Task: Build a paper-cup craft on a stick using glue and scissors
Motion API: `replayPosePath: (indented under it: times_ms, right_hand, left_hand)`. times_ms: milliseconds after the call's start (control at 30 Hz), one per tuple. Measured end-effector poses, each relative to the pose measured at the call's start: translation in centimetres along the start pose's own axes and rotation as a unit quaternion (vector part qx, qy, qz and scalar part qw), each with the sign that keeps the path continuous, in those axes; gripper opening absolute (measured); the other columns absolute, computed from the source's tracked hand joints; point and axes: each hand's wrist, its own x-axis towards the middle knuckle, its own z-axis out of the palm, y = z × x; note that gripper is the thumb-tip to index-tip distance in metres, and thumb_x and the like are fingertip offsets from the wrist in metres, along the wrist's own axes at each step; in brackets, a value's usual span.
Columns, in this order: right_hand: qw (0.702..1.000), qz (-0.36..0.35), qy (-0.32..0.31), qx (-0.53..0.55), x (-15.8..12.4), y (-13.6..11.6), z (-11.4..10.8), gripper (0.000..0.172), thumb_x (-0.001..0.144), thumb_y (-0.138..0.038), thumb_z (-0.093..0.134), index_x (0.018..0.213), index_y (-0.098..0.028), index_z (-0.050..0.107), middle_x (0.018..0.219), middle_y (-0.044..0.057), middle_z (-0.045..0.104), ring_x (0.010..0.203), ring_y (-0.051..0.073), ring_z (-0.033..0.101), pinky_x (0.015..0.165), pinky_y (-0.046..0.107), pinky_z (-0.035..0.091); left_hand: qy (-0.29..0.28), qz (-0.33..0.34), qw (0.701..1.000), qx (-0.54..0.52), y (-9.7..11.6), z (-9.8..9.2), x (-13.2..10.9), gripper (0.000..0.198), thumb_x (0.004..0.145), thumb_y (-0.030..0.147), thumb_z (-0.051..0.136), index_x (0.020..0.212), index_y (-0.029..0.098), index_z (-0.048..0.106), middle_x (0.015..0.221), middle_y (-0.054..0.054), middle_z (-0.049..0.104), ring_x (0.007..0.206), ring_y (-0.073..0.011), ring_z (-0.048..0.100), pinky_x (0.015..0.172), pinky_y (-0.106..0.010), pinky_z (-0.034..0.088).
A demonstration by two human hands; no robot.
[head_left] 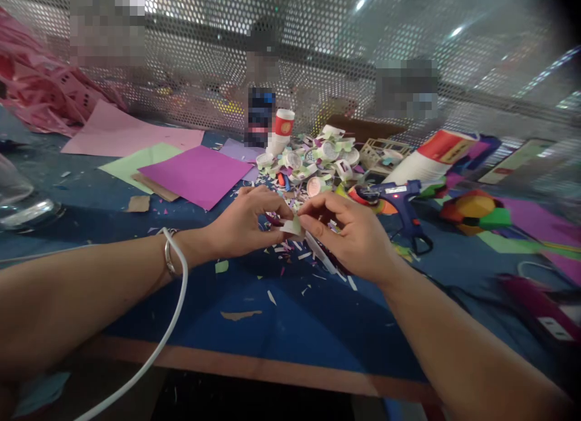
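Note:
Over the middle of the blue table, my left hand (247, 222) and my right hand (347, 232) meet at a small piece of white and pale green paper (293, 226). The thumb and fingers of my left hand pinch its left side. From the right, my right hand's thumb and fingertips press on the same piece. Its exact shape is partly hidden by my fingers. Below my right hand lies a long whitish strip (321, 254), and I cannot tell whether the hand touches it. Just beyond my hands is a heap of cut paper-cup pieces (318, 158).
A blue glue gun (402, 200) lies right of the heap, near stacked paper cups (424, 158). Purple paper (195, 173) and pink paper (131, 130) spread at left, near a clear container (22, 197). A white cable (175, 312) crosses my left wrist. A power strip (540, 306) sits at right.

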Motion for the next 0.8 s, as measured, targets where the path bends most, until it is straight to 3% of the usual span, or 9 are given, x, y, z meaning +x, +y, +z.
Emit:
replayPosePath:
  times_ms: [300,500,667,800]
  right_hand:
    - [0.999,0.024,-0.021,0.009,-0.1,0.4,0.2,0.016,0.096,-0.036,0.066,0.098,-0.020,0.066,0.088,0.002,0.068,0.070,0.013,0.058,0.060,0.028,0.045]
    - [0.999,0.019,0.027,0.036,-0.1,0.2,0.0,0.016,0.097,-0.036,0.066,0.098,-0.020,0.066,0.085,0.001,0.067,0.070,0.012,0.060,0.061,0.027,0.047]
    - [0.996,0.016,0.082,0.010,0.1,1.0,-0.3,0.015,0.098,-0.036,0.065,0.100,-0.021,0.068,0.094,0.004,0.070,0.077,0.014,0.062,0.062,0.027,0.046]
    - [0.996,0.043,0.078,0.007,0.4,1.9,-0.4,0.020,0.099,-0.041,0.062,0.101,-0.021,0.069,0.089,0.003,0.069,0.069,0.013,0.057,0.059,0.028,0.043]
  left_hand:
    - [0.008,-0.008,1.000,-0.018,-0.2,0.4,-0.1,0.012,0.083,0.028,0.075,0.088,0.020,0.069,0.089,-0.002,0.074,0.090,-0.0179,0.063,0.085,-0.035,0.044]
    - [0.010,-0.059,0.993,-0.106,-0.3,0.6,0.1,0.016,0.080,0.029,0.079,0.086,0.018,0.070,0.086,-0.002,0.072,0.082,-0.0152,0.063,0.080,-0.031,0.046]
    - [0.031,-0.144,0.954,-0.261,-0.9,1.1,0.3,0.023,0.078,0.033,0.083,0.087,0.017,0.070,0.085,-0.002,0.070,0.080,-0.0134,0.062,0.077,-0.028,0.047]
    - [0.066,-0.223,0.891,-0.389,-1.1,1.5,0.3,0.030,0.072,0.034,0.089,0.086,0.018,0.068,0.084,-0.001,0.070,0.077,-0.0136,0.064,0.075,-0.029,0.046]
